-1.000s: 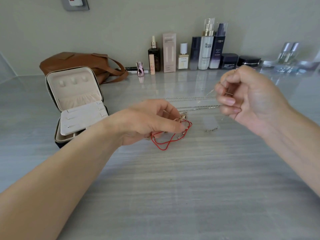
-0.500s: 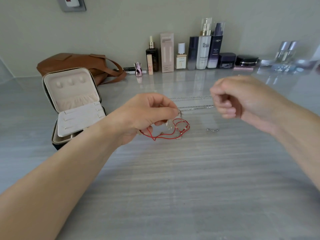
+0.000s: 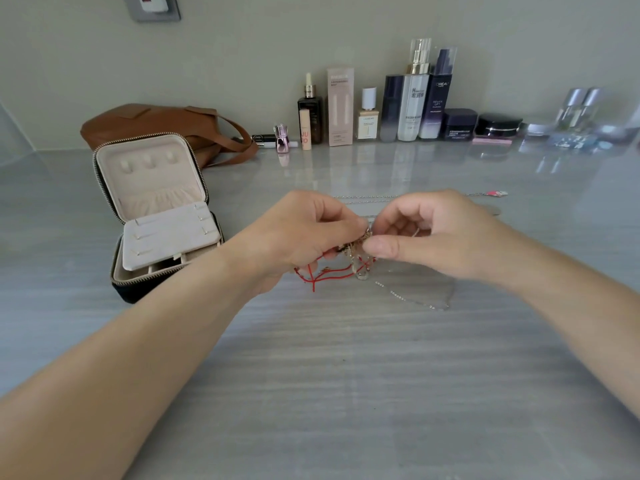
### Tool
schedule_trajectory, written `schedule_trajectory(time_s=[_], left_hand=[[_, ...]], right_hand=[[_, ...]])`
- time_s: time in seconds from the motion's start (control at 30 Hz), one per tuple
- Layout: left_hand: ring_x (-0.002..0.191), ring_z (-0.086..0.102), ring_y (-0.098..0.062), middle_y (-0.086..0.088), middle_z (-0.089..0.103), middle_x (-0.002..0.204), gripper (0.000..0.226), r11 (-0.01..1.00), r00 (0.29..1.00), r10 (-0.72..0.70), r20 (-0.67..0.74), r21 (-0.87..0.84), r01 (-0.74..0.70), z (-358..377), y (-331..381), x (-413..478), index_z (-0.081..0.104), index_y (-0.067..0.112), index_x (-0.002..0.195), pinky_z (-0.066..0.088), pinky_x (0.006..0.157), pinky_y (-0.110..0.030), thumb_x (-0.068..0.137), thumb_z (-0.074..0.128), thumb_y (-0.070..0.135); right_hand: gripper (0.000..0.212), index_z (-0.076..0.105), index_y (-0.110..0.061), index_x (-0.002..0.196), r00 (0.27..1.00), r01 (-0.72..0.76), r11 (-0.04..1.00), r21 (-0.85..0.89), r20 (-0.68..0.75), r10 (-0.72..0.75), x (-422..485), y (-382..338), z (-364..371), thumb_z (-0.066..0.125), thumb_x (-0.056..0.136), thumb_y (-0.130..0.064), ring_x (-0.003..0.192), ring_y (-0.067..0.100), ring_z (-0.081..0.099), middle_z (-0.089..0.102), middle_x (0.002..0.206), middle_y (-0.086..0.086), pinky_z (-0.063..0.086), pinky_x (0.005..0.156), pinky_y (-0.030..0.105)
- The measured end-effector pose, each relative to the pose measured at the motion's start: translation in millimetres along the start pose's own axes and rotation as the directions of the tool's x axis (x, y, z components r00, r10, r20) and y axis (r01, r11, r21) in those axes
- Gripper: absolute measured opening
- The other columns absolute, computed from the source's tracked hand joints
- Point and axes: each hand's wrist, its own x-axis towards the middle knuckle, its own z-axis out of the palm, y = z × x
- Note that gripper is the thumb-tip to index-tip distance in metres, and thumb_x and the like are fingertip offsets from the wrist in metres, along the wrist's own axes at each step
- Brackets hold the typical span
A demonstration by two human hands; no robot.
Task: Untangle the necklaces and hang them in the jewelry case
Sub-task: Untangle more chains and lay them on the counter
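Left hand [image 3: 304, 233]: fingers curled, thumb and fingertips pinching the left side of the necklace tangle [image 3: 353, 248], just above the bench [image 3: 346, 393].
Right hand [image 3: 433, 233]: thumb and forefinger pinch the right side of the same tangle; the other fingers are loosely curled, and the thumb tip is almost against the left hand's fingertips.
Necklace tangle: a gold-coloured knot between the 2 hands, mid-view, partly hidden by the fingers.
Red cord [image 3: 332, 273]: hangs in loops from the tangle, below the left hand.
Thin silver chain [image 3: 408, 296]: trails over the bench from under the right hand, toward the front right.
Jewelry case [image 3: 156, 216]: open, lid upright with 3 hooks, cream lining; left of the left hand, well apart from the tangle.
Stretched chains [image 3: 363, 197]: lie on the bench just behind the hands; a pink pendant [image 3: 497, 193] lies at the right.
Back of bench: brown bag [image 3: 166, 128] behind the case; a row of bottles and jars [image 3: 412, 102] along the wall.
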Motion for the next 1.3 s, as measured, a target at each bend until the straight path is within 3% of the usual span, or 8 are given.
schedule_trajectory(time_s=[0.1,0.23,0.37,0.6,0.83,1.0,1.17,1.3], left_hand=[[0.049,0.044,-0.007,0.003,0.057,0.057,0.017,1.000,1.000,-0.020,-0.007,-0.019,0.020,-0.6,-0.9,1.4,0.068,0.021,0.071,0.033,0.042,-0.018,0.086,0.062,0.025],[0.050,0.043,-0.009,-0.006,0.058,0.071,0.018,0.988,0.995,-0.096,0.009,-0.119,0.097,-1.2,-0.2,3.5,0.062,0.014,0.085,0.032,0.040,-0.017,0.091,0.053,0.028],[0.043,0.043,-0.003,0.009,0.057,0.058,0.018,0.992,0.994,-0.093,0.062,-0.075,0.098,-2.6,2.2,0.6,0.062,0.014,0.085,0.030,0.040,-0.016,0.083,0.062,0.031],[0.043,0.041,-0.003,0.007,0.055,0.056,0.011,0.999,0.998,-0.050,0.031,0.000,0.050,-4.9,2.8,-0.9,0.066,0.021,0.074,0.031,0.039,-0.014,0.079,0.069,0.011],[0.050,0.033,-0.007,0.006,0.042,0.057,0.009,0.999,0.999,-0.040,-0.033,-0.016,0.039,-7.1,4.6,-0.7,0.067,0.026,0.070,0.027,0.042,-0.016,0.080,0.068,0.024],[0.040,0.032,-0.004,0.016,0.040,0.039,0.011,0.997,0.998,-0.039,-0.043,-0.066,0.036,-7.9,5.0,-1.0,0.068,0.025,0.070,0.025,0.039,-0.014,0.078,0.069,0.032],[0.044,0.037,-0.004,0.012,0.047,0.050,0.009,0.993,0.997,-0.061,-0.050,-0.106,0.055,-7.7,2.6,1.1,0.067,0.025,0.069,0.027,0.037,-0.015,0.076,0.072,0.020],[0.058,0.047,-0.011,-0.003,0.058,0.071,0.013,0.995,0.999,-0.028,0.024,-0.092,0.030,-2.1,-1.7,0.8,0.062,0.020,0.071,0.036,0.043,-0.018,0.075,0.072,0.012]], right_hand=[[0.006,0.067,-0.026,0.071,0.995,0.017,1.000,-0.011,-0.099,-0.018,5.1,3.3,7.4,0.071,0.074,-0.027,0.066,0.013,0.063,0.070,0.073,-0.003,0.050,0.063,0.020],[0.017,0.068,-0.026,0.066,0.989,0.009,0.998,0.056,-0.151,0.000,5.2,4.2,4.4,0.071,0.076,-0.013,0.056,-0.001,0.056,0.067,0.060,-0.012,0.044,0.056,0.010],[0.012,0.069,-0.020,0.068,0.979,-0.007,0.994,0.113,-0.200,0.030,3.8,2.7,0.6,0.068,0.077,-0.012,0.063,0.008,0.056,0.069,0.068,0.003,0.045,0.062,0.024],[0.018,0.067,-0.024,0.065,0.969,-0.026,0.994,0.106,-0.244,0.051,4.2,3.4,-2.9,0.067,0.079,-0.013,0.056,0.000,0.052,0.063,0.059,-0.009,0.039,0.053,0.006],[0.014,0.067,-0.020,0.066,0.953,-0.034,0.981,0.193,-0.288,0.090,3.7,2.3,-4.0,0.068,0.076,-0.010,0.063,0.010,0.050,0.064,0.070,0.006,0.040,0.063,0.020],[0.017,0.066,-0.020,0.064,0.956,-0.028,0.973,0.228,-0.277,0.093,4.1,1.7,-2.8,0.068,0.075,-0.008,0.067,0.016,0.049,0.061,0.070,0.006,0.039,0.066,0.025],[0.018,0.065,-0.022,0.064,0.961,-0.024,0.954,0.300,-0.256,0.105,3.5,-0.5,-2.6,0.067,0.075,-0.008,0.053,0.002,0.050,0.059,0.053,-0.011,0.041,0.057,0.011],[0.020,0.062,-0.019,0.065,0.959,-0.081,0.873,0.481,-0.201,0.199,6.5,1.6,-4.7,0.059,0.080,-0.007,0.053,0.007,0.049,0.060,0.059,-0.006,0.037,0.057,0.022]])
